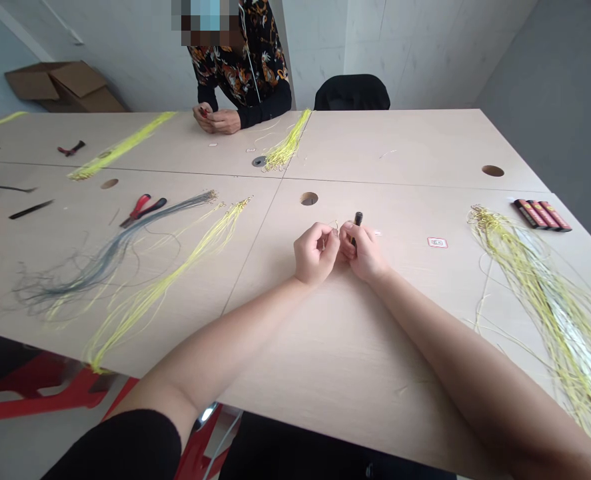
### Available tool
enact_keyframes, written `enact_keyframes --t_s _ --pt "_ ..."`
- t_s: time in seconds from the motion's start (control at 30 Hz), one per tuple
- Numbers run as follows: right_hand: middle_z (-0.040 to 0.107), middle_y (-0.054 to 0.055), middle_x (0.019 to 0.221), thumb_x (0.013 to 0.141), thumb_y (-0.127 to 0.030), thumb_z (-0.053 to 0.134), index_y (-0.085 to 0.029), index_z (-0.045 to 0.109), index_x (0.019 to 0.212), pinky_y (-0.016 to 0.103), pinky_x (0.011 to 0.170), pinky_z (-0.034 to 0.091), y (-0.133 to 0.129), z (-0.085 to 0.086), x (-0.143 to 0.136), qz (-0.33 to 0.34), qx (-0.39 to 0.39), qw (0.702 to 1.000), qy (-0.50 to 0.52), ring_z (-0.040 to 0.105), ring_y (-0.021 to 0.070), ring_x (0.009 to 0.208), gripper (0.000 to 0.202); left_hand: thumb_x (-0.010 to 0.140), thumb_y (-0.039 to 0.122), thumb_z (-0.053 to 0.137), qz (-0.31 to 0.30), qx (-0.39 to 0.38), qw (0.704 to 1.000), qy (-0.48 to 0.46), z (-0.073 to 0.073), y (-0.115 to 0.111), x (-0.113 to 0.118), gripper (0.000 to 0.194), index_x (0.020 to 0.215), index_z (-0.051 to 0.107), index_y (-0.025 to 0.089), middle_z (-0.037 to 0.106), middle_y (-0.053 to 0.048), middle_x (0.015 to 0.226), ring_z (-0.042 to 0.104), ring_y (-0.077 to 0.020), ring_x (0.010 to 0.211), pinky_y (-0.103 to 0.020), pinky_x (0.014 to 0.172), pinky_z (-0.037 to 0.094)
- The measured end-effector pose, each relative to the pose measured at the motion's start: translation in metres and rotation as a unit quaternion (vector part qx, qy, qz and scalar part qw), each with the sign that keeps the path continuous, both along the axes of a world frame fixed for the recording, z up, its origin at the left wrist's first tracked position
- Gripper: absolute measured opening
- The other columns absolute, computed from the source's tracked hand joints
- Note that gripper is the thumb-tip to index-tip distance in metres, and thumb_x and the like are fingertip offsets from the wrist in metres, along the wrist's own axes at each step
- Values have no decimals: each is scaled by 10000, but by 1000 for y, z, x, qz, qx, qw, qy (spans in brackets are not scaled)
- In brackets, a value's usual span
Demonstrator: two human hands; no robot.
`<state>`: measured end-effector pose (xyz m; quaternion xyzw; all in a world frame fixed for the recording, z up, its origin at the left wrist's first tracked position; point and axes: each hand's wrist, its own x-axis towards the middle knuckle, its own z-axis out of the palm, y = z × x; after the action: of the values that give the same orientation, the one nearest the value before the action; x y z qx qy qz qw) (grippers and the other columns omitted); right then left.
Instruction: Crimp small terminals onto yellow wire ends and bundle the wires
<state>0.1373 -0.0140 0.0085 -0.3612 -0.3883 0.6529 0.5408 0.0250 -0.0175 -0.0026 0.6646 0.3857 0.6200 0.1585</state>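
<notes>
Close together over the middle of the table are my two hands. My left hand (318, 252) is closed in a pinch, and a tiny gold hook-shaped piece (336, 224) shows at its fingertips. My right hand (364, 251) is closed around a slim black stick-like tool (358, 219), whose dark end stands up above the fingers. My right fingertips almost meet the left ones; whether a thread runs between them is too small to tell. Just right of my right hand lies a small red-bordered label (437, 243).
A bundle of yellow lines (540, 293) and red-black boxes (542, 215) lie at right. Leftward are grey strands (120, 247), yellow strands (175, 273) and red-black pliers (140, 211). A round table hole (309, 199) lies ahead. Opposite, a person's hands (218, 120) hold something small and red.
</notes>
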Motion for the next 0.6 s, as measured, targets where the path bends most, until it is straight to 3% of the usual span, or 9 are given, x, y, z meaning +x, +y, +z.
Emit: enact_keyframes --t_s 0.13,0.33,0.6 --pt "260 -104 446 680 -351 674 -211 468 665 213 431 246 2 -1 5 -47 29 998 1 240 60 421 250 903 352 554 -4 -14 1000 -4 -2 1 0 310 651 483 185 423 60 517 373 -58 466 -188 463 317" --pt "231 -61 385 789 -557 449 -221 303 493 241 406 167 5 -3 5 33 12 999 11 197 69 377 471 906 367 549 -4 -27 1000 0 -1 2 -1 327 647 469 184 432 53 532 380 -63 479 -198 468 317" --pt "204 -58 349 798 -466 404 -224 278 453 242 392 167 3 2 2 76 -44 996 -20 156 65 351 439 913 364 534 7 -18 1000 11 -1 1 -1 321 652 482 185 442 51 526 389 -67 479 -196 467 330"
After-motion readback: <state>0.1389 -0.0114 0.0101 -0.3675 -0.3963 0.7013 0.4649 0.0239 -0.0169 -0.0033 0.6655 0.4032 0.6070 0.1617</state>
